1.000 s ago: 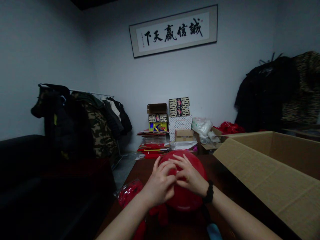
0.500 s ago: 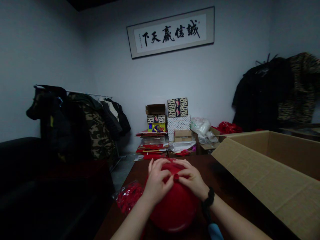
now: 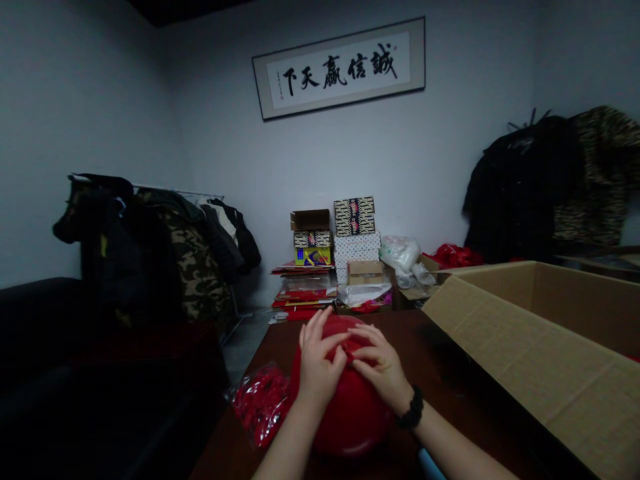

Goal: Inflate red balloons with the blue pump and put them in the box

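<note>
A large, round, smooth red balloon-like thing (image 3: 355, 413) rests on the dark brown table in front of me. My left hand (image 3: 321, 360) lies over its upper left side, with thumb and index finger pinched at a small red nub (image 3: 349, 357) on top. From the right, my right hand (image 3: 377, 363) pinches the same nub, its other fingers curved over the surface. The fingertips partly cover the nub. To the left of the red thing lies a clear plastic bag (image 3: 261, 403) with small red items inside.
A large open cardboard box (image 3: 525, 353) stands along the right side of the table (image 3: 415, 340). Below my right wrist a light blue object (image 3: 431, 463) shows in part. Farther back are stacked boxes (image 3: 356, 250) and coats on a rack (image 3: 190, 253).
My hands have shifted slightly, and the left fingers are raised more upright. The small nub is more covered by fingertips now. The red thing has moved slightly left.
</note>
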`<state>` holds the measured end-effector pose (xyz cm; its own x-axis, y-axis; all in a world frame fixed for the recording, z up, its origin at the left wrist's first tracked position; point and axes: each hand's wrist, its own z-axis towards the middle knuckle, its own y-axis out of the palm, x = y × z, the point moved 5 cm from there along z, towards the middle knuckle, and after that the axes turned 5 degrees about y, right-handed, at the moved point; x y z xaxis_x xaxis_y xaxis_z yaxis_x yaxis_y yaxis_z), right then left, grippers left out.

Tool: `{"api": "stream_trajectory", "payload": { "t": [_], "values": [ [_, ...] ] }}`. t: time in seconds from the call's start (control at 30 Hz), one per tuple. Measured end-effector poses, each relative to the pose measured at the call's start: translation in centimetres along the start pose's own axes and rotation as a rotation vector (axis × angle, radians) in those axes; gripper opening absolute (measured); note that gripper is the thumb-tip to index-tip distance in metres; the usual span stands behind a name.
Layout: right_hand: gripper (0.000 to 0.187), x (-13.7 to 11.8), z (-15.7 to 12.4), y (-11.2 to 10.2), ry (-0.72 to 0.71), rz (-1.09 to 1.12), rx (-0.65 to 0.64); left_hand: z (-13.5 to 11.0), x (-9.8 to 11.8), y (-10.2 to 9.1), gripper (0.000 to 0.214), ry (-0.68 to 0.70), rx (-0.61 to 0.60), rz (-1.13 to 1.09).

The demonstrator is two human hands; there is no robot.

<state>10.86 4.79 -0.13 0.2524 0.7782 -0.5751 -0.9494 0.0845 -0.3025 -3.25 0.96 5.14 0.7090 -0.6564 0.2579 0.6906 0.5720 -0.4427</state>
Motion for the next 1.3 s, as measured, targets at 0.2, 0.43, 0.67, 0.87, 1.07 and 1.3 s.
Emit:
{"api": "stream_trajectory", "payload": {
  "t": [0.2, 0.43, 0.67, 0.87, 1.07, 1.3],
  "values": [
    [0.011, -0.3, -0.5, 0.0, -0.014, -0.012, -0.014, -0.5, -0.8, -0.6, 0.016, -0.027, 0.022, 0.177],
    [0.016, 0.3, 0.0, 0.1, 0.063, 0.110, -0.003, -1.1, -1.4, -0.6, 0.033, 0.100, -0.216, 0.194],
    [0.012, 0.5, 0.4, 0.7, 0.135, 0.117, -0.118, -0.5, 0.7, -1.3, 0.040, 0.321, -0.415, 0.256],
    [0.006, 0.8, 1.6, 0.4, 0.174, 0.082, -0.320, 0.2, 1.5, -1.3, 0.052, 0.431, -0.501, 0.294],
    [0.010, -0.4, 2.6, -0.6, 0.137, 0.022, -0.368, 0.2, 1.1, -1.6, 0.049, 0.433, -0.497, 0.245],
    [0.011, -2.4, 2.1, 0.1, 0.097, -0.004, -0.430, -0.3, 0.5, -1.4, 0.033, 0.169, -0.136, 0.117]
  ]
}}
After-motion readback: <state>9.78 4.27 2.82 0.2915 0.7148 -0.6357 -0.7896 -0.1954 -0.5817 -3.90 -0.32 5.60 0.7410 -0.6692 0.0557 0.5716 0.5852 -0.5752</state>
